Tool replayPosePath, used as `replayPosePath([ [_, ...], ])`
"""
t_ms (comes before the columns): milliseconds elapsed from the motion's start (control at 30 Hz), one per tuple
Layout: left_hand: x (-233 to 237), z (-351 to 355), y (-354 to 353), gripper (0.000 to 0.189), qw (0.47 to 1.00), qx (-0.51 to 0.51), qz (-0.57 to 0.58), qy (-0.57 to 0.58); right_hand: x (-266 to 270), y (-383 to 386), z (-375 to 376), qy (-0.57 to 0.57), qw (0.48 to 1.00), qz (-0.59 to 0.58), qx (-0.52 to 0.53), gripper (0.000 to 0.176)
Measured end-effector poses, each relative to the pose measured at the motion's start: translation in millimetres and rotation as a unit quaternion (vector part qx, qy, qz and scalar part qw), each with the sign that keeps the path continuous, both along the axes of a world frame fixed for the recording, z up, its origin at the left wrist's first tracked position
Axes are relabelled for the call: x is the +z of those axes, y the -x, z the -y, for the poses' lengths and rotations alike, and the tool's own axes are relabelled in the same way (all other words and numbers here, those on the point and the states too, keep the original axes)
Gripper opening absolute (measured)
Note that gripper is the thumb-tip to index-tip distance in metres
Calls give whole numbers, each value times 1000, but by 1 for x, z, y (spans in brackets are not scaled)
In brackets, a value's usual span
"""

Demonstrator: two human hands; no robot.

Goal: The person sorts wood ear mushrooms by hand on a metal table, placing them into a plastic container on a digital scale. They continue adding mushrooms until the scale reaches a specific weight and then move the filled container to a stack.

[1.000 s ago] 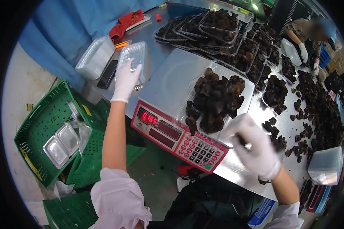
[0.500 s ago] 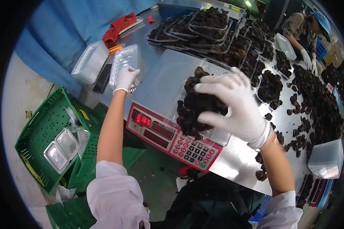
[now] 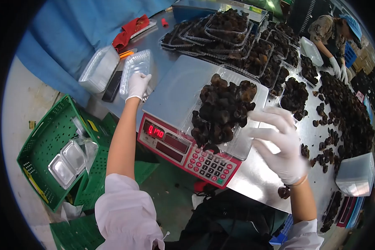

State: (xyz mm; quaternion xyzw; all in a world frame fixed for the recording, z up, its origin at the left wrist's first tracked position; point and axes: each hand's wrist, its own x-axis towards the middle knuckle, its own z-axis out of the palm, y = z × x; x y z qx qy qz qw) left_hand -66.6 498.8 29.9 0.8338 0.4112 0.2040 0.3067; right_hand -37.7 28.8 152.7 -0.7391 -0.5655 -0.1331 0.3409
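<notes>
A clear plastic tray [image 3: 242, 146] heaped with dark wood ear mushrooms [image 3: 223, 110] sits on the red-framed digital scale [image 3: 187, 154], whose display [image 3: 156, 131] shows 0.170. Just right of that tray, my gloved right hand [image 3: 281, 143] hovers with its fingers spread and nothing held; it is slightly blurred. My gloved left hand [image 3: 138, 86] is closed on the near edge of an empty clear plastic tray [image 3: 136, 63], left of the scale plate. The fingertips of that hand are partly hidden.
Filled trays [image 3: 225, 31] are stacked at the back. Loose mushrooms [image 3: 350, 108] spread over the metal table's right side. Empty trays [image 3: 99, 68] stand at the left, above a green crate [image 3: 50, 137]. A co-worker [image 3: 331, 41] in gloves works at the far right.
My right hand has moved off the mushrooms, to the right and down, and no longer covers them. The scale reading went from 0.165 to 0.170. My left hand stays put.
</notes>
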Motion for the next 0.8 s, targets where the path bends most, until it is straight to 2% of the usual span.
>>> replayPosePath([
  [100, -2, -5, -4, 30, 1000, -2, -10, -20, -11, 4, 35, -19, 996, -62, -58, 30],
  [267, -11, -17, -4, 30, 998, -11, -13, -53, -39, 16, 77, 25, 986, -147, -71, 24],
  [433, -12, -23, -8, 30, 1000, 11, -2, 11, -45, 22, 77, 18, 981, -182, -59, 21],
  [467, -14, -24, -8, 30, 1000, 10, -2, 10, -42, 26, 66, 16, 986, -147, -83, 20],
  [567, -13, -22, -9, 30, 999, 19, 10, 24, -23, 21, 23, 37, 999, -22, -1, 27],
  [600, -15, -21, -8, 29, 999, 25, 17, 27, -21, 19, -2, -21, 999, -1, 26, 29],
  [667, -21, -25, -9, 29, 999, 30, 27, 27, -11, 16, -40, -13, 997, 46, 62, 30],
  [767, -22, -30, -9, 24, 1000, 6, 22, -3, -12, 14, -75, 98, 987, 122, 35, 21],
  [800, -15, -21, -8, 27, 1000, 15, 9, 0, -15, 11, -79, 97, 987, 124, 36, 21],
])
